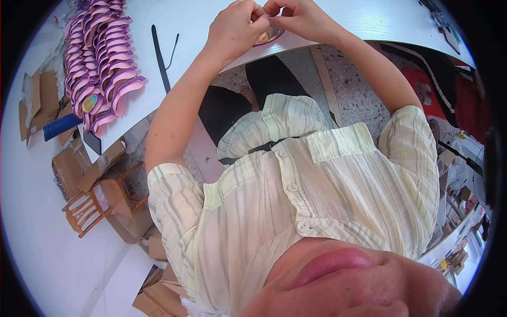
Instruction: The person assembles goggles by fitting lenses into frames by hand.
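Observation:
At the top middle, both hands meet over the edge of a white table. My left hand (pixel 238 26) has its fingers bent and pressed together, touching a small item too hidden to name. My right hand (pixel 301 20) faces it, thumb and finger pinched close to the other fingertips. Just below the fingers is a small round dish or lid (pixel 271 37) with a dark pink rim and something yellowish inside. Its upper part is covered by the hands.
Rows of pink and purple curved pieces (pixel 100 58) lie on the white table (pixel 182 16) at left, beside a black strap (pixel 160 58). A blue cylinder (pixel 62 127) is at the table's corner. Below stand a wooden chair (pixel 105 201) and cardboard boxes (pixel 161 301).

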Available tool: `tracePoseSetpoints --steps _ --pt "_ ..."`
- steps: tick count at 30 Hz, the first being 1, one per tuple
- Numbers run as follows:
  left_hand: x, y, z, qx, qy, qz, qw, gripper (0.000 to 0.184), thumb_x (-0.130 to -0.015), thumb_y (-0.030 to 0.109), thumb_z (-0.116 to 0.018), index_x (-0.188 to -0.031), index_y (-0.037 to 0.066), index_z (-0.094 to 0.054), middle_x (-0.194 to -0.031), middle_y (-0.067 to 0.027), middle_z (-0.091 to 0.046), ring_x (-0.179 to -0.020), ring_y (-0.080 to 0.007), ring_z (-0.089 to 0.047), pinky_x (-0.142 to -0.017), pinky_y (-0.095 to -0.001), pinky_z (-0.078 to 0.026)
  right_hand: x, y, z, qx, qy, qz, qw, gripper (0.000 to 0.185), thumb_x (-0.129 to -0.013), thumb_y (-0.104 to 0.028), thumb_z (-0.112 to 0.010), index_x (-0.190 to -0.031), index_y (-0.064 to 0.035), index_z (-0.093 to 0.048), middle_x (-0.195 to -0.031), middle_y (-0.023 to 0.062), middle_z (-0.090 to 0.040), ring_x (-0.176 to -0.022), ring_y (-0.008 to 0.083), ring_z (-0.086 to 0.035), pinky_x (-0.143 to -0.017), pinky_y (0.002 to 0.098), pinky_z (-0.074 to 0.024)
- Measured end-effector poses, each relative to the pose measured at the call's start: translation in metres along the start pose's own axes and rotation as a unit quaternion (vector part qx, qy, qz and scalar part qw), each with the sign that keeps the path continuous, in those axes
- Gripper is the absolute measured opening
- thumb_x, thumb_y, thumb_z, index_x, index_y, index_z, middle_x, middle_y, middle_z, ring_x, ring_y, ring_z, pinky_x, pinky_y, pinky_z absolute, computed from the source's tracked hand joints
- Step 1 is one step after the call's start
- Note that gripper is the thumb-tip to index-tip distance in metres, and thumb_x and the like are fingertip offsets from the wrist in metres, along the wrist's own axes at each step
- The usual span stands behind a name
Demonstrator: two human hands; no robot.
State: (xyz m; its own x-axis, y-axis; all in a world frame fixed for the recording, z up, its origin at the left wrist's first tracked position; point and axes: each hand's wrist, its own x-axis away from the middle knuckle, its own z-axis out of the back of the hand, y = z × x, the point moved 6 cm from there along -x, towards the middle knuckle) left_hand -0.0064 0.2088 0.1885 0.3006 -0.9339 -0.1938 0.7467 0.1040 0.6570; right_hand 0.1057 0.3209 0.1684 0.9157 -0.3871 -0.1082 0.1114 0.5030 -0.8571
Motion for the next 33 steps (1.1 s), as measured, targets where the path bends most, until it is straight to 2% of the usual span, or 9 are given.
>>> tracePoseSetpoints --steps 2,6,9,12,18,21,27,30,33 --pt "0.002 0.003 0.0 -0.004 0.007 0.005 1.0 0.023 -0.09 0.025 -0.068 -0.091 0.001 -0.065 -0.091 -0.0212 -0.066 -0.083 -0.0383 -0.066 -0.073 -0.0437 -0.052 0.003 0.005 -0.004 -0.118 -0.029 -0.09 0.989 0.021 -0.087 -0.013 -0.073 -0.106 -0.0032 -0.072 -0.094 0.0108 -0.072 -0.081 0.0202 -0.067 -0.074 0.0349 -0.0557" --pt "0.003 0.01 0.004 -0.028 0.037 -0.028 0.999 0.02 -0.088 0.021 -0.067 -0.088 0.0 -0.069 -0.089 -0.0219 -0.068 -0.083 -0.0364 -0.068 -0.075 -0.0424 -0.053 0.0 0.012 -0.003 -0.071 0.036 -0.038 0.996 0.019 -0.085 -0.011 -0.073 -0.103 -0.004 -0.074 -0.094 0.0094 -0.073 -0.081 0.02 -0.067 -0.075 0.0345 -0.0559" --pt "0.014 0.003 0.005 -0.106 0.014 -0.11 0.988 0.02 -0.087 0.022 -0.075 -0.104 0.013 -0.076 -0.101 -0.0056 -0.069 -0.088 -0.0257 -0.069 -0.075 -0.0382 -0.055 0.008 0.002 -0.001 -0.044 0.089 0.001 0.995 0.017 -0.085 -0.011 -0.072 -0.101 -0.0038 -0.076 -0.094 0.0108 -0.073 -0.081 0.0212 -0.068 -0.076 0.0343 -0.056" --pt "0.033 0.001 0.024 -0.076 0.091 -0.044 0.992 0.037 -0.083 0.025 -0.084 -0.117 0.014 -0.076 -0.099 -0.0046 -0.066 -0.084 -0.0163 -0.065 -0.076 -0.0282 -0.053 0.012 0.001 0.002 -0.018 0.133 0.021 0.991 0.017 -0.086 -0.011 -0.071 -0.1 -0.0035 -0.076 -0.095 0.0123 -0.073 -0.081 0.0223 -0.068 -0.076 0.0343 -0.0561" --pt "0.037 0.003 0.024 -0.118 0.159 -0.074 0.977 0.018 -0.089 0.026 -0.074 -0.101 0.014 -0.077 -0.104 -0.0065 -0.069 -0.087 -0.0256 -0.071 -0.076 -0.038 -0.057 0.01 -0.001 0.001 -0.011 0.115 -0.025 0.993 0.017 -0.087 -0.013 -0.071 -0.101 -0.003 -0.075 -0.095 0.0129 -0.073 -0.078 0.0229 -0.069 -0.075 0.0353 -0.0566" --pt "0.027 0.004 0.023 -0.148 0.097 0.013 0.984 0.019 -0.089 0.029 -0.074 -0.1 0.013 -0.078 -0.106 -0.0077 -0.07 -0.088 -0.0266 -0.071 -0.078 -0.0397 -0.058 0.01 -0.004 0.001 -0.006 0.105 -0.032 0.994 0.017 -0.087 -0.013 -0.071 -0.1 -0.0027 -0.074 -0.094 0.0131 -0.073 -0.078 0.0232 -0.069 -0.075 0.0355 -0.0566" --pt "0.01 -0.001 0.021 -0.163 0.019 0.055 0.985 0.02 -0.089 0.028 -0.072 -0.095 0.01 -0.078 -0.102 -0.0117 -0.071 -0.089 -0.0293 -0.071 -0.08 -0.0423 -0.057 0.012 -0.006 0.0 0.013 0.107 -0.02 0.994 0.016 -0.088 -0.013 -0.071 -0.1 -0.0032 -0.073 -0.093 0.0142 -0.072 -0.077 0.0237 -0.068 -0.074 0.0357 -0.056" --pt "0.011 -0.009 0.023 -0.11 0.017 0.045 0.993 0.022 -0.089 0.026 -0.07 -0.093 0.005 -0.077 -0.098 -0.0142 -0.072 -0.089 -0.0308 -0.071 -0.08 -0.0426 -0.056 0.014 -0.009 -0.005 0.014 0.119 0.009 0.993 0.017 -0.088 -0.014 -0.072 -0.101 -0.0035 -0.073 -0.093 0.0143 -0.071 -0.077 0.0243 -0.068 -0.073 0.036 -0.0556" --pt "0.007 -0.013 0.024 -0.06 -0.087 0.13 0.986 0.023 -0.088 0.023 -0.068 -0.09 0.001 -0.076 -0.096 -0.017 -0.072 -0.086 -0.0324 -0.071 -0.079 -0.044 -0.056 0.012 -0.012 -0.01 0.004 0.113 0.021 0.993 0.018 -0.087 -0.015 -0.073 -0.102 -0.004 -0.073 -0.094 0.0145 -0.07 -0.078 0.0261 -0.068 -0.074 0.0371 -0.0554"
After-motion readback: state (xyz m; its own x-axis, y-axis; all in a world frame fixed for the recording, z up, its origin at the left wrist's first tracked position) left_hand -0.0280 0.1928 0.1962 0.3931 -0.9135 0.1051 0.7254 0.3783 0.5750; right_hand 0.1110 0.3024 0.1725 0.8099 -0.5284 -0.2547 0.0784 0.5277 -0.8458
